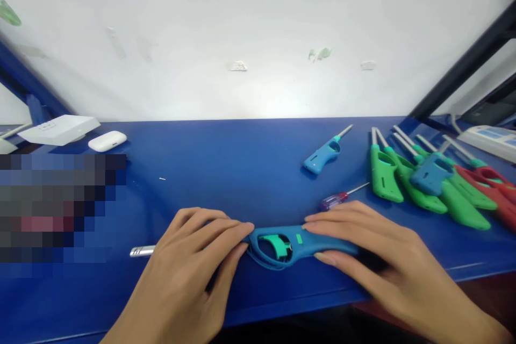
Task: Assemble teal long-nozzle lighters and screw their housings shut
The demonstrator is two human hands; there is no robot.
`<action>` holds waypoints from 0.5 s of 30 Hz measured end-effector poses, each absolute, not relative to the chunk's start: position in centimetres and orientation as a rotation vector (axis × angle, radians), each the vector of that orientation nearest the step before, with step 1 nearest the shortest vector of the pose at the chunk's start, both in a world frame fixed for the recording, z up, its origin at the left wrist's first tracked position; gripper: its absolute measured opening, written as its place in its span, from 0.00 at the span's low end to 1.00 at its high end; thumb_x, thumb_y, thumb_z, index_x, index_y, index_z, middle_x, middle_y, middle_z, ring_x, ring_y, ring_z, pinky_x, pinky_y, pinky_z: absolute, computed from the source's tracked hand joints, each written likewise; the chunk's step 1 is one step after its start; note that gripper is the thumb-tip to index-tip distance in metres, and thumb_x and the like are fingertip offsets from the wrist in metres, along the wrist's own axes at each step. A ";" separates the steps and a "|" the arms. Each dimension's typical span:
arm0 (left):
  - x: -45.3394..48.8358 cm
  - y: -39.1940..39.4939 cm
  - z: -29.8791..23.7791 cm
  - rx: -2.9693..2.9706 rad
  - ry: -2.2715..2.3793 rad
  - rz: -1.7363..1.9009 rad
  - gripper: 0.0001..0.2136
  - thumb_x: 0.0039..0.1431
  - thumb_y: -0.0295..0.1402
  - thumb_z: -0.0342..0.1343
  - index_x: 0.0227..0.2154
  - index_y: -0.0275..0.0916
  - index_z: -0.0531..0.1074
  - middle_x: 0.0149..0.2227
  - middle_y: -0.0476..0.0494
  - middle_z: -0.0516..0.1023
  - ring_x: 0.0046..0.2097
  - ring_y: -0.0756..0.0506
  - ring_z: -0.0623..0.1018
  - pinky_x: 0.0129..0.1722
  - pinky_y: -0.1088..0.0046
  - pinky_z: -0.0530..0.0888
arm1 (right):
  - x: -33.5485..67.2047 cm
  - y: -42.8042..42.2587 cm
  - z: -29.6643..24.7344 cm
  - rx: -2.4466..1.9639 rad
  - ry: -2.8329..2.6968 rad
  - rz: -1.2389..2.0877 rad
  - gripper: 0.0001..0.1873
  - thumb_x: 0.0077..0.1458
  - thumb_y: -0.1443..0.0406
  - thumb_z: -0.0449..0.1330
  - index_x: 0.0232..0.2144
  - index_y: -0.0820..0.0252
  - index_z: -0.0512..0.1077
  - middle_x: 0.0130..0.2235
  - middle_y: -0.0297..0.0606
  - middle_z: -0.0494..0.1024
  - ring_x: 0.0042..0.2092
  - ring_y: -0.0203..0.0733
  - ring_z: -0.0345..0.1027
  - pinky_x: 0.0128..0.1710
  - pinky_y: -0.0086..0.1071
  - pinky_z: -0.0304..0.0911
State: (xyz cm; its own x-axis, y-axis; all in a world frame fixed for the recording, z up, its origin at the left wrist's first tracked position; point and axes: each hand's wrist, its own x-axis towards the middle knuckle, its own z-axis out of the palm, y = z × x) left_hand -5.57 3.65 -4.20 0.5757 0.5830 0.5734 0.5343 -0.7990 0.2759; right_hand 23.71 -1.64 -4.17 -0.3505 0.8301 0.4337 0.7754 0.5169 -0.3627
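Observation:
A blue gas lighter (300, 244) with a green trigger lies crosswise near the front edge of the table. Its metal tube sticks out to the left, past my left hand (193, 263). The left fingers and thumb pinch the lighter's neck just left of the trigger opening. My right hand (374, 252) grips the handle from the right, fingers on the far side and thumb on the near side. The casing edge by the trigger guard looks doubled, as if its halves sit slightly apart. Just beyond the right hand lies a screwdriver (334, 200) with a purple-red handle.
Another blue lighter (322, 156) lies farther back. Several green, blue and red lighters (387, 177) are piled at the right. A tiny screw (162, 178), a white earbud case (107, 141) and a white box (60, 129) are at the left. A white wall closes the back.

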 end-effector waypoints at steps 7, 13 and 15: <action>-5.9 3.7 -4.5 2.719 0.980 1.026 0.13 0.72 0.22 0.55 0.52 0.44 0.73 0.46 0.51 0.83 0.47 0.45 0.78 0.53 0.62 0.69 | 23.8 -1.5 -4.4 -1.260 -2.222 0.108 0.16 0.69 0.58 0.65 0.57 0.41 0.74 0.55 0.24 0.84 0.57 0.40 0.76 0.63 0.35 0.68; -6.1 3.7 -4.5 2.682 1.013 0.958 0.11 0.72 0.24 0.54 0.51 0.46 0.73 0.45 0.51 0.83 0.46 0.44 0.79 0.51 0.60 0.71 | 23.7 -1.5 -4.3 -1.269 -2.218 0.145 0.15 0.69 0.56 0.64 0.57 0.40 0.75 0.55 0.25 0.84 0.56 0.40 0.77 0.61 0.35 0.70; -6.2 3.6 -4.5 2.673 1.015 0.949 0.11 0.72 0.25 0.54 0.51 0.47 0.73 0.45 0.51 0.83 0.47 0.43 0.79 0.50 0.60 0.72 | 23.8 -1.4 -4.4 -1.268 -2.225 0.150 0.16 0.69 0.56 0.65 0.57 0.40 0.74 0.55 0.25 0.83 0.56 0.39 0.76 0.61 0.34 0.69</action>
